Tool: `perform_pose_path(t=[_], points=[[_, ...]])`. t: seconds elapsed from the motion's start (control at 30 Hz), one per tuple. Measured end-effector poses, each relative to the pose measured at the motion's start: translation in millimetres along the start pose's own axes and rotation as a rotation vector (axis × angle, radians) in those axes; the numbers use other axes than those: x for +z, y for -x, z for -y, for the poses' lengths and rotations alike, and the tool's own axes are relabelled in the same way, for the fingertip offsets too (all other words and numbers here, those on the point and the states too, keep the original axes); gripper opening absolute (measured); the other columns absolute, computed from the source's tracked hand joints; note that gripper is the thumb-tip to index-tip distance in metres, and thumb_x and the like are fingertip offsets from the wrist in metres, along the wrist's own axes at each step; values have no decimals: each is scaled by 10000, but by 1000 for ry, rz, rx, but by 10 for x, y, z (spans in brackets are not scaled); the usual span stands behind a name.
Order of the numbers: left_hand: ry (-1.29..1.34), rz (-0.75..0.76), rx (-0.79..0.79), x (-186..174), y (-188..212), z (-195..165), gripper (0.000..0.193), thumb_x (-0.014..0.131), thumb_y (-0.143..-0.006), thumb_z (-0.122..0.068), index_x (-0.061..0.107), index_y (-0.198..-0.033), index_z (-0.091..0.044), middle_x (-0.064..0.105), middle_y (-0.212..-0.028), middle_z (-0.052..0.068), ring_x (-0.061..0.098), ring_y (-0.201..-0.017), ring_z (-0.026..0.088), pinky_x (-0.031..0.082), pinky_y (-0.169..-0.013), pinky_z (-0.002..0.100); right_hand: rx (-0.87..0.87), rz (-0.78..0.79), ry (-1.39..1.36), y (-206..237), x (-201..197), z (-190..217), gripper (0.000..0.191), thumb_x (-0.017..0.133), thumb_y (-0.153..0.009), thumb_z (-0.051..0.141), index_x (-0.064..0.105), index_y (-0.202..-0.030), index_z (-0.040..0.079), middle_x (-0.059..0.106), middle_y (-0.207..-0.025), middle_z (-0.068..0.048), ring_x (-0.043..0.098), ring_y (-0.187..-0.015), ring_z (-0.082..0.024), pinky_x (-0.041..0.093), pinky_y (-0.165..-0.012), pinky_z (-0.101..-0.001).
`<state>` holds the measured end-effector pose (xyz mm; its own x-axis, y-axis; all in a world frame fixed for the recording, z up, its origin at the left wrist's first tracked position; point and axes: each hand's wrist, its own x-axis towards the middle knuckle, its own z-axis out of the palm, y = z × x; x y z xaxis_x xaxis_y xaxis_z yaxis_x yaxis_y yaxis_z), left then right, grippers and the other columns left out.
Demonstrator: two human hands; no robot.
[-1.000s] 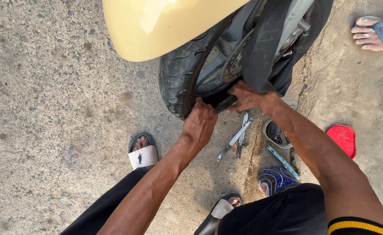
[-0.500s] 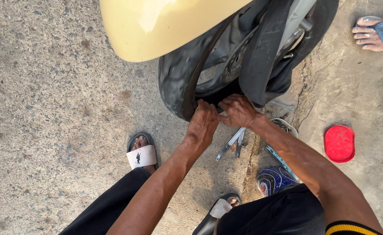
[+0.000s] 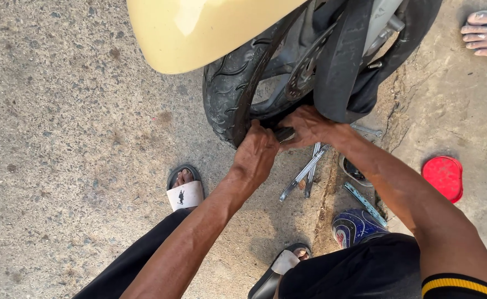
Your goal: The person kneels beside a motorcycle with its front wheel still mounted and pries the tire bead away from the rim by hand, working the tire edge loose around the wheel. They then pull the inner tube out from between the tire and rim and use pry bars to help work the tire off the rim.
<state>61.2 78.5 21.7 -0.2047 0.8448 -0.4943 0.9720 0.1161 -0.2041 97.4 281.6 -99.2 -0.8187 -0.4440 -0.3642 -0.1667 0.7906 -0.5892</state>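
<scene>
Left hand (image 3: 257, 152) grips black tyre (image 3: 227, 91) at its lower edge; right hand (image 3: 307, 126) presses just beside it at three o'clock. Metal tyre levers (image 3: 304, 171) lie on concrete (image 3: 61, 111) at five o'clock; red lid (image 3: 444, 177) well apart.

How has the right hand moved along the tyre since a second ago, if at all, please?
Yes. The right hand has slid down the tyre toward its lowest part, closing in on the left hand; earlier it gripped higher, beside the dark mudguard.

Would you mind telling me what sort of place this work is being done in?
Probably an outdoor, roadside repair spot: rough concrete ground, a scooter tyre being worked on, and metal hand tools lying loose on the ground.
</scene>
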Motion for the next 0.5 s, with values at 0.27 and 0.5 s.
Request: perform_pose_path(t=[0.27, 0.5], points=[[33, 32, -44, -94, -12, 25, 187, 643, -922, -211, 739, -934, -50, 590, -733, 38, 586, -707, 167, 389, -886, 357, 192, 44, 294, 68, 61, -394, 644, 761, -783, 544, 703, -1204, 61, 704, -856, -166, 688, -852, -352, 544, -805, -529], [-88, 68, -14, -108, 9, 88, 321, 608, -909, -279, 695, -1107, -42, 616, -803, 72, 578, -763, 187, 394, -866, 368, 137, -48, 360, 196, 259, -136, 527, 685, -922, 468, 705, -1138, -13, 731, -748, -173, 727, -776, -323, 551, -895, -476]])
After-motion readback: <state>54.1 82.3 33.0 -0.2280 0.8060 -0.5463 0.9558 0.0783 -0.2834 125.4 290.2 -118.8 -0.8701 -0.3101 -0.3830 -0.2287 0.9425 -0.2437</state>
